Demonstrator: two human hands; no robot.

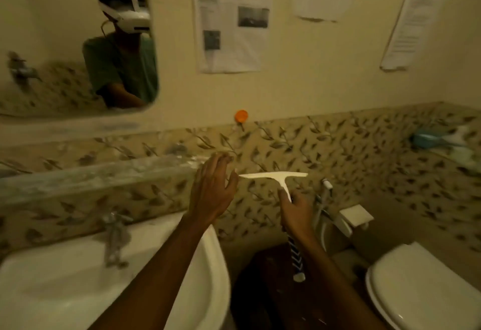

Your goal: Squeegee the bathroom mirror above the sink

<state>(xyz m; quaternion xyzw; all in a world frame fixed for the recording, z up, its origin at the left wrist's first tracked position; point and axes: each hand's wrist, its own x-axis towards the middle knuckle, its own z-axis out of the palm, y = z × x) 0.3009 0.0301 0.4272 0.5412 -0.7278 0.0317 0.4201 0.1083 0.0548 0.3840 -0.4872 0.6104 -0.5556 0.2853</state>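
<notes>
From my head camera, my right hand is closed around the handle of the squeegee, at about 5 o'clock from the frame's centre. The white blade runs level above my fist, its T-shaped neck dropping into my grip. A handle end with dark and white chevrons sticks out below my wrist, pointing to 6 o'clock.

My left hand is open and holds nothing, fingers spread and pointing up. It sits at 9 o'clock from the blade, and my thumb is touching or just short of the blade's left tip; I cannot tell which.

The mirror hangs far off at 10 o'clock, well apart from the squeegee. It reflects me in a green top with a white headset. Below it runs a shelf along the leaf-patterned tiles.

The sink lies at 7 o'clock, under my left forearm, with its tap at the back rim. A toilet with its lid down sits at 4 o'clock. 3 papers hang on the wall at 12 to 2 o'clock, and an orange hook sits just above the tiles.
</notes>
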